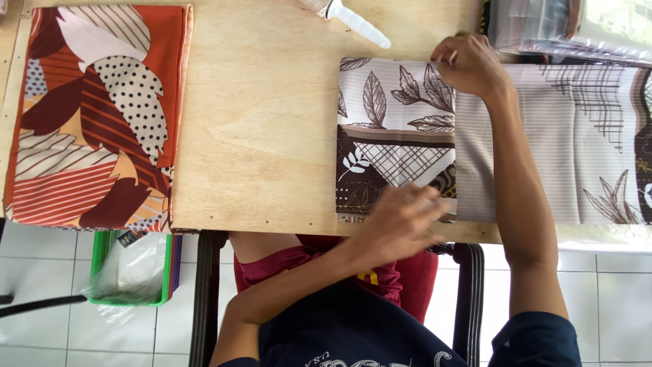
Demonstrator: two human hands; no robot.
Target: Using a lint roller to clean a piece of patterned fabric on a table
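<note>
A brown and grey cloth with leaf and grid prints point(397, 136) lies on the wooden table point(258, 136). Its folded part is in the middle, and a striped grey stretch point(543, 136) runs off to the right. My right hand point(468, 64) pinches the cloth's far edge where the fold meets the striped part. My left hand point(401, 221) is blurred. Its fingers are spread flat on the cloth's near edge by the table's front edge.
A folded orange cloth with leaf shapes and dots point(95, 115) lies at the table's left. A white plastic nozzle bottle point(353, 20) lies at the far edge. Clear plastic bags point(570, 27) are stacked at the far right. A green basket point(129, 268) stands on the floor.
</note>
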